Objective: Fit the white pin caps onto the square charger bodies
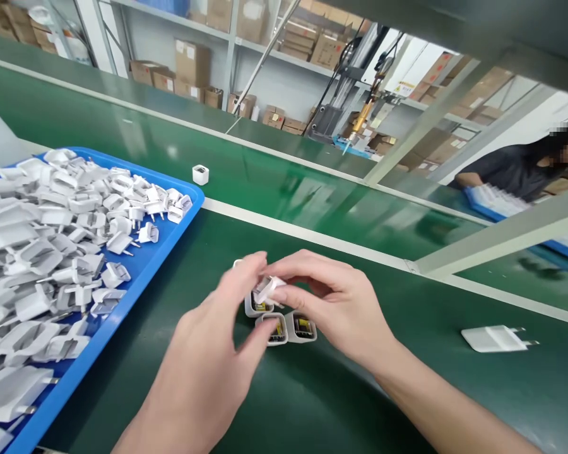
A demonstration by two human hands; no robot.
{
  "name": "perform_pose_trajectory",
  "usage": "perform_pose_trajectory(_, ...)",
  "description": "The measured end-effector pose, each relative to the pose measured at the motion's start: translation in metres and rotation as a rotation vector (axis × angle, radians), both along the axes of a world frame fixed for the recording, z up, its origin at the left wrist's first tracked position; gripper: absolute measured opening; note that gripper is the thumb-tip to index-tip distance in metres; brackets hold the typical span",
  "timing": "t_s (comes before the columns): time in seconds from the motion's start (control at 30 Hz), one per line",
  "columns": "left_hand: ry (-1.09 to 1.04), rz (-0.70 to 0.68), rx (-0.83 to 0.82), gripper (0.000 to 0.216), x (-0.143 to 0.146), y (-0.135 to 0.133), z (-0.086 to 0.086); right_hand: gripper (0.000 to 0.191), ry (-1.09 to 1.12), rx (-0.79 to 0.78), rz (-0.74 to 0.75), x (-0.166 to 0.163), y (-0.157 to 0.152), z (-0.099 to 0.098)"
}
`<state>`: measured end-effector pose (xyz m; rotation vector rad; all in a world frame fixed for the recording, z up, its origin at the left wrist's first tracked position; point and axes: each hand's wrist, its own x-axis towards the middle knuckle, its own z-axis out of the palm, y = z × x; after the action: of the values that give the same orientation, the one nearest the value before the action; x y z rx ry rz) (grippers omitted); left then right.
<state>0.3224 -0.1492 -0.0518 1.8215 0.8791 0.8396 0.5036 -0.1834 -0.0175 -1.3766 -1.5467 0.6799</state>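
Between the thumb and fingers of my right hand is a small white plug cover, held above a cluster of white charger housings. My left hand is curved round the left side of the cluster, thumb and fingers apart; its thumb overlaps the front charger housing. Beside that one stands another charger housing, its open top showing dark and yellow parts inside. A third housing is partly covered by my hands and the cover. Some of my left fingertips are hidden.
A blue tray heaped with white plug covers stands at left. One white housing sits beyond it, and a white charger with pins lies at right. Across the green bench are a metal post, a machine and a person.
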Motion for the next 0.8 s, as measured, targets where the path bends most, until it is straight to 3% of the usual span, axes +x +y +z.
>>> perform_pose_trajectory(0.1, 0.125, -0.059, 0.102, 0.072, -0.001, 0.021, 0.001, 0.008, 0.088, 0.043, -0.024, 0.004, 0.018, 0.004)
perform_pose_trajectory(0.2, 0.168, -0.012, 0.018, 0.062, 0.001, 0.044, -0.003, 0.009, 0.029, 0.060, 0.009, 0.014, 0.037, 0.007)
perform_pose_trajectory(0.37, 0.281, -0.076, -0.057, 0.056, 0.014, 0.065, -0.026, 0.017, -0.348, 0.087, 0.141, 0.036, 0.056, -0.006)
perform_pose_trajectory(0.53, 0.294, -0.076, 0.001, 0.018, 0.025, 0.067, -0.038, 0.022, -0.653, 0.225, 0.366, 0.038, 0.059, -0.030)
perform_pose_trajectory(0.67, 0.306, -0.036, -0.003, 0.014, 0.027, 0.067, -0.039, 0.009, -0.597, 0.173, 0.314, 0.037, 0.063, -0.037)
perform_pose_trajectory(0.8, 0.296, -0.025, -0.022, 0.021, 0.028, 0.067, -0.039, 0.006, -0.543, 0.117, 0.258, 0.042, 0.065, -0.031)
